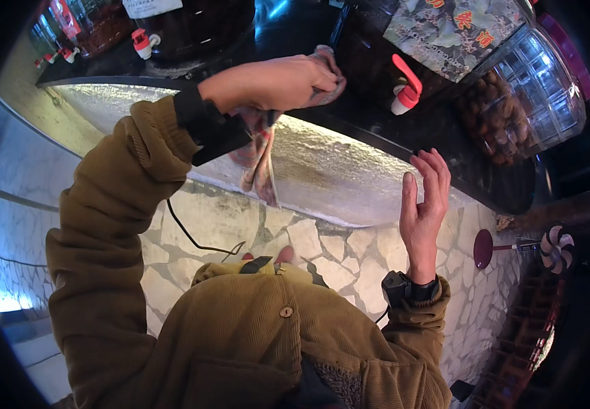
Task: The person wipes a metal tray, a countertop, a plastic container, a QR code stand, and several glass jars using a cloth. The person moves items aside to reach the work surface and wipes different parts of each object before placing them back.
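My left hand [274, 82] is closed around a checked cloth [256, 163] at the black countertop [361, 120]. Part of the cloth bunches past my fingers, and the rest hangs down over the counter's front edge. To the right, my right hand [425, 204] is raised beside that edge with its fingers apart and nothing in it. Whether its fingertips touch the edge I cannot tell. Between and beyond my hands stands a large dark jar with a printed label [453, 36] and a red-and-white tap [406, 92].
A clear ribbed jar [545, 97] holding brown round pieces is at the right. More jars with taps [144, 43] stand at the back left. Below the counter is a lit rough wall [336, 163] and a stone-paved floor [336, 245]. A fan [556, 248] appears at the right.
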A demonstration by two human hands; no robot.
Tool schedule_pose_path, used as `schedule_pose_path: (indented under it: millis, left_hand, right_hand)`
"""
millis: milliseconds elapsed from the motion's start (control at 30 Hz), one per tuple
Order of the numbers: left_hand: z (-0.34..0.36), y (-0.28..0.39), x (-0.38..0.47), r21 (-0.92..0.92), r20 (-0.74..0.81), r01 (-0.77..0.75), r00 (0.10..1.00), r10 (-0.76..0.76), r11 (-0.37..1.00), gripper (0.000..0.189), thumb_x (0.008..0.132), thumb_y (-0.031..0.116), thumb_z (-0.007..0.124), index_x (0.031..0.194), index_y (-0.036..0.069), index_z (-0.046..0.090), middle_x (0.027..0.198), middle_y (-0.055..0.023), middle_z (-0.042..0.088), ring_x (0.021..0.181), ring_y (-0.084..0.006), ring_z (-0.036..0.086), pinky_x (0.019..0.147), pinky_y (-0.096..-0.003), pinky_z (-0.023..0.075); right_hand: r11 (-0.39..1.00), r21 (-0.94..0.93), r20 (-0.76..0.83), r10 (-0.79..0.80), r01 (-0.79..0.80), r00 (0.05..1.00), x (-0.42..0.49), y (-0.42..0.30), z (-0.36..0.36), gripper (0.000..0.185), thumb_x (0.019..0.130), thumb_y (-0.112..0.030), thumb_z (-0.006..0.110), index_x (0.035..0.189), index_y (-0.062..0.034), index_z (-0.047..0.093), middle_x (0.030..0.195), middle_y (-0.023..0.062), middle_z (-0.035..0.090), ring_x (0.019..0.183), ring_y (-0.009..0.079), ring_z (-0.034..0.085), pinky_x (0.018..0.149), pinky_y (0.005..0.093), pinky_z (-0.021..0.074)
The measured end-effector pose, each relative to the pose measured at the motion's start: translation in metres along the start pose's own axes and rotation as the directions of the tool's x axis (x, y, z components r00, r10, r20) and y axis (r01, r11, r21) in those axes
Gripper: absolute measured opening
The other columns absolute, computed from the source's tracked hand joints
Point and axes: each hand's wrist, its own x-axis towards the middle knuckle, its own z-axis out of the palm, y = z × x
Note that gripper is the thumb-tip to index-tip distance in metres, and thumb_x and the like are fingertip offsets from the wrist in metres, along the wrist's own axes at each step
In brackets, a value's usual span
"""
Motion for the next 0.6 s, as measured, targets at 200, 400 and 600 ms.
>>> schedule_pose_path:
  millis: [200,400,600]
  left_hand:
    - [0.047,0.041,0.013,0.206,-0.063,0.038,0.998,-0.026,0.978,0.041,0.075,-0.003,0.053,0.116,-0.003,0.058,0.117,-0.0141,0.061,0.113,-0.0313,0.053,0.097,-0.0375,0.0435]
    - [0.086,0.063,0.019,0.198,-0.326,-0.107,0.930,0.169,0.974,0.036,0.070,-0.002,0.056,0.106,-0.006,0.060,0.109,-0.0140,0.060,0.105,-0.0290,0.054,0.091,-0.0327,0.0452]
    - [0.117,0.072,0.043,0.587,-0.493,0.016,0.800,0.342,0.810,0.025,0.073,0.010,0.060,0.091,-0.006,0.066,0.103,-0.0119,0.060,0.101,-0.0230,0.053,0.090,-0.0297,0.0451]
  right_hand:
    - [0.994,-0.014,-0.009,0.111,-0.111,0.994,-0.018,-0.011,-0.006,0.021,0.091,-0.001,0.061,0.111,0.0019,0.062,0.121,0.0182,0.058,0.126,0.0369,0.049,0.104,0.0428,0.0390]
    - [0.988,0.008,-0.043,0.155,-0.155,0.987,-0.015,-0.007,-0.009,0.020,0.093,-0.001,0.057,0.112,0.0035,0.062,0.122,0.0169,0.059,0.126,0.0332,0.051,0.105,0.0414,0.0385]
    - [0.991,0.053,-0.063,-0.119,0.122,0.991,0.002,-0.020,0.007,0.024,0.094,0.000,0.052,0.115,0.0081,0.059,0.118,0.0226,0.060,0.114,0.0384,0.057,0.101,0.0465,0.0414]
